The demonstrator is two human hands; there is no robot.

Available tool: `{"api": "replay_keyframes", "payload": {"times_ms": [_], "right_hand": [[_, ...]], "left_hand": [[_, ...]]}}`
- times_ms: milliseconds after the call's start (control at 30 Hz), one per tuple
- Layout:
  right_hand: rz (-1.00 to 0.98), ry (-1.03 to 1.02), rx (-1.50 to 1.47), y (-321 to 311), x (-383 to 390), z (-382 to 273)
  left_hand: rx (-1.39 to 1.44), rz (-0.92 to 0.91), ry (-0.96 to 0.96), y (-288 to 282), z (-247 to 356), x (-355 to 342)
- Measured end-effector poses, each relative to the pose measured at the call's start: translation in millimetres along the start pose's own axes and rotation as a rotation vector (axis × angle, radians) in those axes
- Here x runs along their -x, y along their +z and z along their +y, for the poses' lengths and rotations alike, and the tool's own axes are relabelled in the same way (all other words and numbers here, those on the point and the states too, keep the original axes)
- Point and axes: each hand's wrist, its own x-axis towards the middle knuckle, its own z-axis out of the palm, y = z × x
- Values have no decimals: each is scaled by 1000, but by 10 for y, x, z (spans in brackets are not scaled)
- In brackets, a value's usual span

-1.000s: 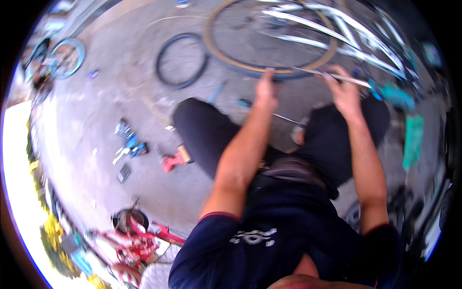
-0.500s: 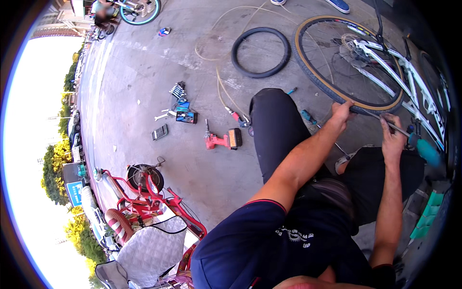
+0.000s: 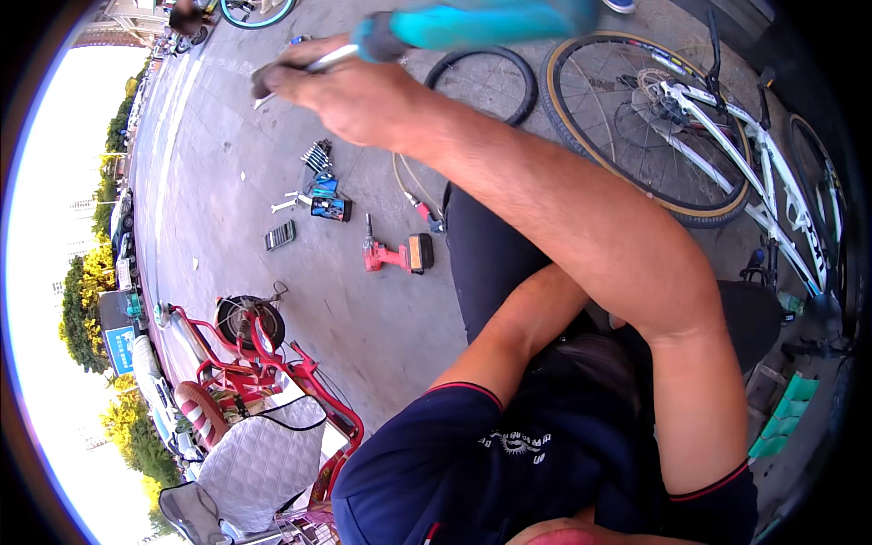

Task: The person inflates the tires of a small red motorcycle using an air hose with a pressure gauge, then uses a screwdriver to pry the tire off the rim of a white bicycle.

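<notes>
My right hand (image 3: 341,98) is raised high across the view, its fingers closed round the metal shaft of a screwdriver. The screwdriver's large teal handle (image 3: 490,24) is blurred and points to the right. My left forearm (image 3: 536,313) passes under my right one, which hides the left hand. Beyond my knees, the tan-walled bicycle wheel (image 3: 695,216) lies tilted with its tyre on, attached to a white bicycle frame (image 3: 767,177). Neither hand touches the wheel now.
A loose black tyre (image 3: 522,77) lies on the ground beyond my right hand. Nearer are a red power drill (image 3: 389,257), a blue tool box (image 3: 331,209), several wrenches (image 3: 316,156) and a dark gridded case (image 3: 281,235). A red tricycle-like vehicle (image 3: 263,363) stands at the left.
My right hand has left the wheel's rim and swung up and left with the screwdriver. The left hand has come off the tyre and back toward my body, out of sight.
</notes>
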Motion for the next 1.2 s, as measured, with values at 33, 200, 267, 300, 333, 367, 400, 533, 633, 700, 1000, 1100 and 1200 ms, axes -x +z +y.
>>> {"api": "replay_keyframes", "payload": {"times_ms": [33,200,267,300,333,367,400,533,633,700,1000,1100,1200], "right_hand": [[28,-36,30,14,-21,55],[79,-11,176,-812,876,-118],[223,24,267,-1428,1496,-185],[277,100,418,-1786,1782,-299],[450,174,326,-2050,2132,-356],[552,227,374,-2239,2417,-463],[654,272,411,-2416,2661,-571],[758,454,583,-2479,3276,-648],[682,511,710,-2327,3455,-528],[647,508,715,-2220,3517,-403],[702,487,801,-2118,3706,-7],[687,449,779,-2138,3728,50],[594,464,917,-2246,3642,27]], "left_hand": [[-6,-9,-17,50,-8,8],[0,54,-56,-64,131,-38],[26,87,-89,-68,198,-113],[28,101,-102,-23,212,-132],[37,115,-110,55,201,-208],[49,133,-122,71,123,-282],[58,152,-134,97,41,-350],[70,156,-118,31,-86,-529],[59,116,-109,-26,-102,-535],[67,92,-96,-73,-115,-556],[25,31,-73,-214,-112,-570],[39,14,-69,-213,-115,-577],[28,24,-80,-193,-108,-548]]}}
